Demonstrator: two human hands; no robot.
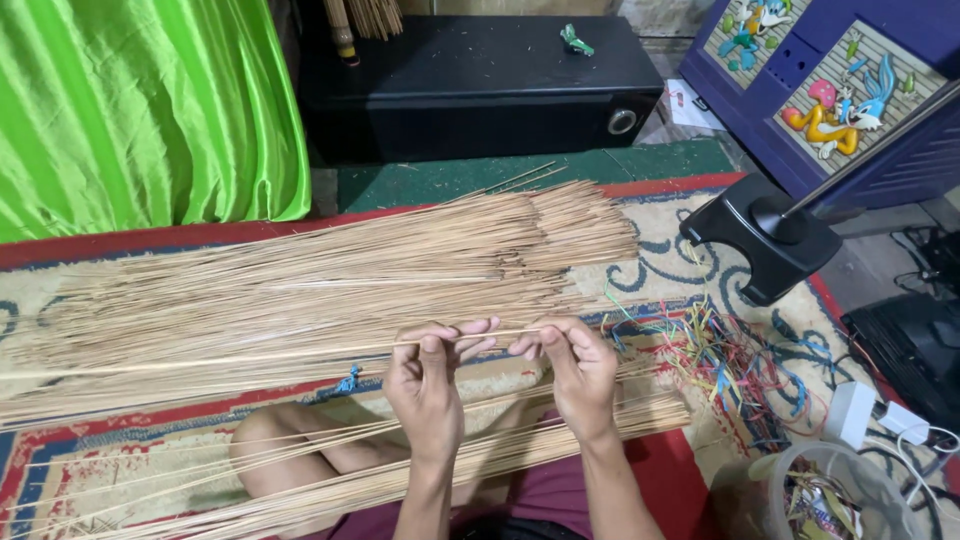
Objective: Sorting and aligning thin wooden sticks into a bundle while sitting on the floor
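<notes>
Straw-coloured and thin, one stick (300, 352) is pinched at its right end by both the left hand (425, 385) and the right hand (578, 372), fingers closed on it at frame centre. One big pile (330, 270) lies untouched above on the carpet (660, 265) — a smaller bundle (560, 435) lies across the lap, so most sticks seemingly remain.

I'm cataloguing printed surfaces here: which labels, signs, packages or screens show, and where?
Upper cartoon panel: top right, on the blue cabinet; blue and orange figure on pale stripes.
Lower cartoon panel: just below it; yellow, pink and blue figures.
Paper slip: on the floor beside the black speaker box; white, red mark.
</notes>
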